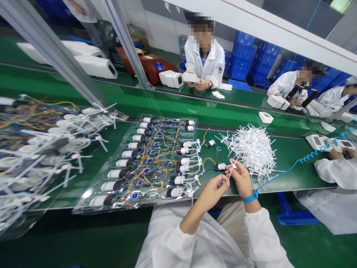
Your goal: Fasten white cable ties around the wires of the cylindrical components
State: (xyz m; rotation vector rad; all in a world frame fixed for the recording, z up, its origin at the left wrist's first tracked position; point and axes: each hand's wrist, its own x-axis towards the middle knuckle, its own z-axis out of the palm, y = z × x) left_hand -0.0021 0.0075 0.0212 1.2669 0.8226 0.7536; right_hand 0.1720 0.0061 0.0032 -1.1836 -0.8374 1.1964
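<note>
White plastic forms the slender piece (232,170) pinched by the right hand (241,178), its lower end at the pressed-together fingertips of the left hand (213,190), near a heap of similar pieces (252,150) on the bench (291,154).

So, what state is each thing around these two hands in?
White strip: held, slanted
Left hand: pinched at the strip's lower end
Right hand: pinching the strip
Strip pile: loose, heaped
Wristband: fastened
Blue cord: partly coiled
Clear tray: loaded with wired cylinders
</note>
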